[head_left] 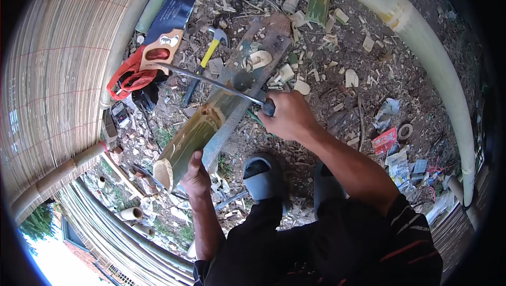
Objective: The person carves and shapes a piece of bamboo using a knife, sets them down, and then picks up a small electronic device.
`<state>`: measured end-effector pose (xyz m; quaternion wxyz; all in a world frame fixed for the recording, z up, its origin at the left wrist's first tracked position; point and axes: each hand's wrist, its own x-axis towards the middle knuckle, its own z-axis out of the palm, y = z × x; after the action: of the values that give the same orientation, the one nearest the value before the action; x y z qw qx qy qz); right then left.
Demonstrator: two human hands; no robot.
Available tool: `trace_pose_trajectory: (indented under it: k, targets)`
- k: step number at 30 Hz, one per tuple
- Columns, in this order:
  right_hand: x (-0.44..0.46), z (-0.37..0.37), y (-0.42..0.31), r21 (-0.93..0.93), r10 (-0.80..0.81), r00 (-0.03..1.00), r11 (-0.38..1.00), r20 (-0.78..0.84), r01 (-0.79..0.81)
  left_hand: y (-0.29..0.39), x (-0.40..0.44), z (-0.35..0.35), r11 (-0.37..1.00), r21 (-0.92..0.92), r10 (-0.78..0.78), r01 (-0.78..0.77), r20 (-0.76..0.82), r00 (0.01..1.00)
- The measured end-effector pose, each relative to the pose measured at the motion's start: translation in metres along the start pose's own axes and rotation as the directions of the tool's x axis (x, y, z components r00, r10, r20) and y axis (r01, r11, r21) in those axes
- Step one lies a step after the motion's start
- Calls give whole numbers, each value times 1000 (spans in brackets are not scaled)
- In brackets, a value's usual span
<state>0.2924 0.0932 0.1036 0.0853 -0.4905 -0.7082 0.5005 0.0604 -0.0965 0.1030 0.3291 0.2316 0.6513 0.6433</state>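
A thick section of bamboo [197, 125] lies slanted along a weathered wooden board [274, 36], its pale cut end facing the lower left. My left hand [195, 178] grips it near that cut end, thumb on top. In my right hand [290, 115] is the dark handle of a long-bladed knife [211, 81]. Its narrow blade crosses above the bamboo's far part and reaches left toward a handsaw; whether it touches the bamboo I cannot tell. The fingers under both grips are partly hidden.
A handsaw [171, 28], red cloth [132, 78] and yellow-handled claw hammer [211, 51] lie to the left. Wood chips [302, 87] litter the ground. A curved bamboo pole [432, 54] arches at right. My slippers [263, 178] are below; a reed screen [63, 75] stands left.
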Motion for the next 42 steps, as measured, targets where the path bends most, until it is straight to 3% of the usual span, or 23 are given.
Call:
trace_pose_trajectory:
  k: [1,2,4,7,9,12,14,19,21,29,33,36,40,42]
  targets:
    - [0,10,9,122,-144,984,980,-102,156,-4,3,1,1000,-29,1,-1,0,1000]
    - [-2,27,26,129,-127,987,982,-101,139,0,-4,-3,999,-42,-20,20,5,1000]
    - [22,31,64,-229,115,993,966,-28,-118,4,-6,-1,993,-92,-66,69,37,997]
    - [25,23,67,-162,116,993,980,5,-113,-10,-20,-17,991,-93,-95,98,40,995]
    - [6,22,67,-112,108,994,988,2,-107,-14,-36,-31,974,-86,-198,210,134,971]
    - [-9,14,78,22,166,977,985,136,-170,-18,-63,-43,919,0,-390,393,126,912]
    - [-17,24,97,-62,150,988,987,37,-148,-21,-83,-43,923,-64,-373,381,109,922]
    - [-25,28,89,-83,156,986,985,51,-152,-26,-92,-25,928,-187,-311,323,93,946]
    - [-29,24,86,13,164,986,986,28,-164,-21,-88,-20,921,-240,-304,307,51,951]
    - [-32,33,103,18,105,994,994,16,-105,-6,-61,-7,914,-357,-237,190,-92,967]
    - [-35,33,97,50,91,996,995,-6,-91,-10,-39,-1,956,-295,-68,14,-172,983]
    - [-38,30,88,59,124,992,991,-18,-123,-11,-32,3,988,-154,-36,0,-235,971]
    - [-36,33,101,-37,159,987,986,-24,-160,-2,-26,10,979,-203,-65,29,-175,982]
    - [-36,42,109,-117,34,986,992,-163,-54,3,-24,12,974,-225,-42,6,-155,987]
